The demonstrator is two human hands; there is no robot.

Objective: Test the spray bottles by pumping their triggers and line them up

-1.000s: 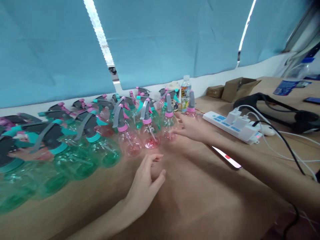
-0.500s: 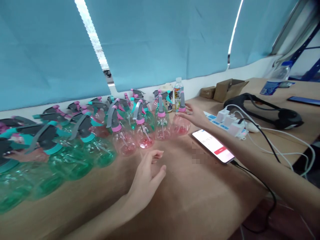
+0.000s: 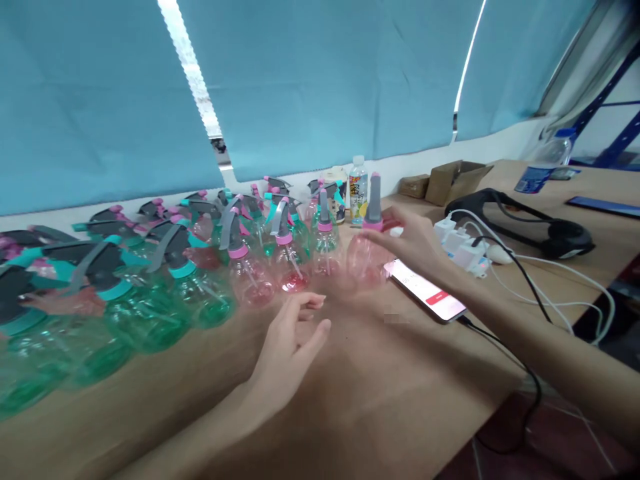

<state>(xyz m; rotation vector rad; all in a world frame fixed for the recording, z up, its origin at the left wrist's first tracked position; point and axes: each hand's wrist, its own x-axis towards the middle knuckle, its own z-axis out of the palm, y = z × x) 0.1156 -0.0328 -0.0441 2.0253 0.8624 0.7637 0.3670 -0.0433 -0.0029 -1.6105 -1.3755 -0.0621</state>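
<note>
My right hand (image 3: pixel 407 233) is closed round the pink collar of a clear pink spray bottle (image 3: pixel 367 263) with a grey trigger head. That bottle is upright, slightly blurred, just left of the phone. Over the bare brown tabletop (image 3: pixel 370 400), my left hand (image 3: pixel 293 340) is held with fingers curled, thumb apart and nothing between them. Ahead of it stand more pink bottles, among them a spray bottle with a pink collar (image 3: pixel 293 267). Farther left are several green spray bottles with turquoise collars, such as this green bottle (image 3: pixel 203 300).
Right of the bottles lies a lit phone (image 3: pixel 425 293) on a black cable. Behind it are a power strip with white chargers (image 3: pixel 463 250), a black headset-like strap (image 3: pixel 520 223) and an open cardboard box (image 3: pixel 455 183). A drink bottle (image 3: pixel 357 190) stands by the blue curtain (image 3: pixel 310 87).
My right hand has drawn the pink spray bottle slightly up and toward me, to the right. My left hand has barely moved. The view has shifted a little.
</note>
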